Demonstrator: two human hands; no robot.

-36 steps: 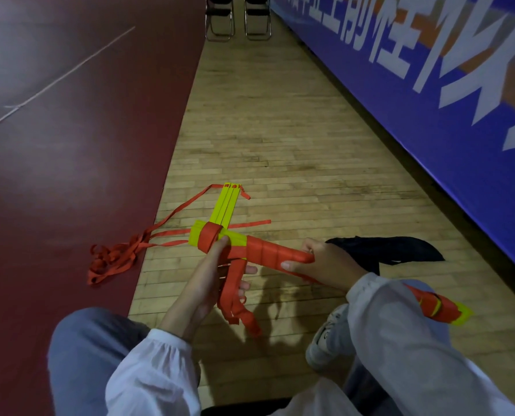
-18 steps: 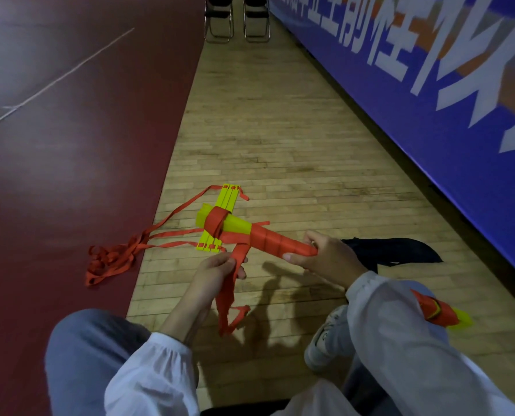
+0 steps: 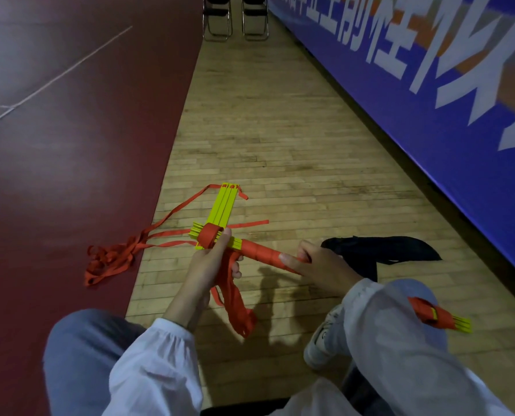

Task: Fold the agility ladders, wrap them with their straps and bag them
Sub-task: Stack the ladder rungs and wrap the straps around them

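I hold a stacked bundle of yellow ladder rungs (image 3: 234, 243) above the floor, mostly wound in red strap (image 3: 260, 253). My right hand (image 3: 320, 267) grips its wrapped near end. My left hand (image 3: 209, 261) grips the loose red strap, index finger lying along the bundle by a strap loop (image 3: 210, 235); the strap's tail (image 3: 238, 309) hangs below. A second, unwrapped rung stack (image 3: 224, 205) lies on the floor behind, its red straps trailing to a heap (image 3: 107, 261). A black bag (image 3: 382, 253) lies flat behind my right hand. A wrapped ladder (image 3: 439, 318) lies past my right knee.
I sit on a wooden floor strip (image 3: 280, 130) between a dark red court mat (image 3: 70, 145) on the left and a blue banner wall (image 3: 430, 100) on the right. Two folding chairs (image 3: 235, 16) stand far ahead. My knees and white shoe (image 3: 322, 346) fill the foreground.
My left hand dipped under the bundle with the strap, then came back up to its yellow end, laying another turn of strap. My right hand kept its grip.
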